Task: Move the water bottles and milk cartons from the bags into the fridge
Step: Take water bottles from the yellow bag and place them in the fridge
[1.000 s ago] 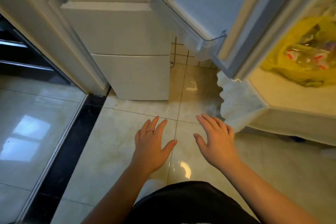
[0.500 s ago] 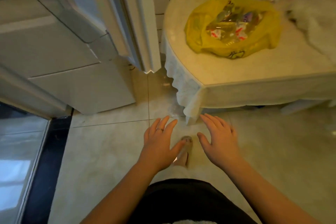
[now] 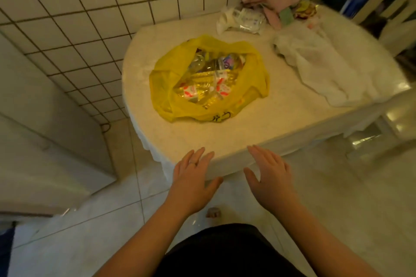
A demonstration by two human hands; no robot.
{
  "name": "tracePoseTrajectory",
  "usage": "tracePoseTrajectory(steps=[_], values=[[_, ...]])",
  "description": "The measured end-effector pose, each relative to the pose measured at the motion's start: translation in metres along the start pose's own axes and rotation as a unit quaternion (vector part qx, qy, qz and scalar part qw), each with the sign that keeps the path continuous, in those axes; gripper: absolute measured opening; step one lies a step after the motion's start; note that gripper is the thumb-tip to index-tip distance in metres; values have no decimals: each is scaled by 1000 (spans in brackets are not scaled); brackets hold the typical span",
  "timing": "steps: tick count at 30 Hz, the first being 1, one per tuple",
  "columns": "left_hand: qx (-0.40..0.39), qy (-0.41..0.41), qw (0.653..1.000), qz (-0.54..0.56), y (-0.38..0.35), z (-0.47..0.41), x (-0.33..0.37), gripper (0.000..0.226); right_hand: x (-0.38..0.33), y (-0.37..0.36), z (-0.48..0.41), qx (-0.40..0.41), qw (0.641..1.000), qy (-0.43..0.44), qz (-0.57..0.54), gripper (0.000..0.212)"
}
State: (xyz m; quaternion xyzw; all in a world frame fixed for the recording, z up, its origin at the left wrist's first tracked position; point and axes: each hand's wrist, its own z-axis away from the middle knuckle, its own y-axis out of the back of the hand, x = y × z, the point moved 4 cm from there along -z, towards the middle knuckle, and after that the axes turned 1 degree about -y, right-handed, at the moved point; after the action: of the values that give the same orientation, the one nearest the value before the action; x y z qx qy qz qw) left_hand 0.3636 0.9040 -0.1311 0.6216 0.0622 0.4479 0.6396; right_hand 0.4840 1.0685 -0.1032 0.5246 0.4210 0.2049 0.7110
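Fridge (image 3: 33, 153): white body off the table's left edge, on the floor. Table (image 3: 225, 139): pale cloth, rounded left end against the tiled wall. Yellow bag (image 3: 166, 69): toward the left end, mouth slumped open. Thin film, likely to sag or tear if lifted full, so better to pick items out. White bag (image 3: 319, 60): crumpled near the right edge, contents not visible. Water bottles (image 3: 198, 62): clear plastic, lying in the yellow bag. Probably heavy and slick; grip round the middle. Milk cartons (image 3: 190, 92): small, red and white, among the bottles. Light and crushable; hold by the flat sides. Left hand (image 3: 191, 177) and right hand (image 3: 270, 177): over the near edge, fingers straight and spread, holding nothing
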Motion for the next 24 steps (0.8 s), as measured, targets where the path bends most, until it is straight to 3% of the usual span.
tracePoseTrajectory(steps=[12, 24], values=[[-7, 34, 999, 6, 9, -107, 21, 63, 32, 17, -120, 5, 1000, 6, -25, 60], [114, 138, 983, 35, 18, -194, 38, 76, 53, 39, -248, -29, 989, 142, -31, 58]])
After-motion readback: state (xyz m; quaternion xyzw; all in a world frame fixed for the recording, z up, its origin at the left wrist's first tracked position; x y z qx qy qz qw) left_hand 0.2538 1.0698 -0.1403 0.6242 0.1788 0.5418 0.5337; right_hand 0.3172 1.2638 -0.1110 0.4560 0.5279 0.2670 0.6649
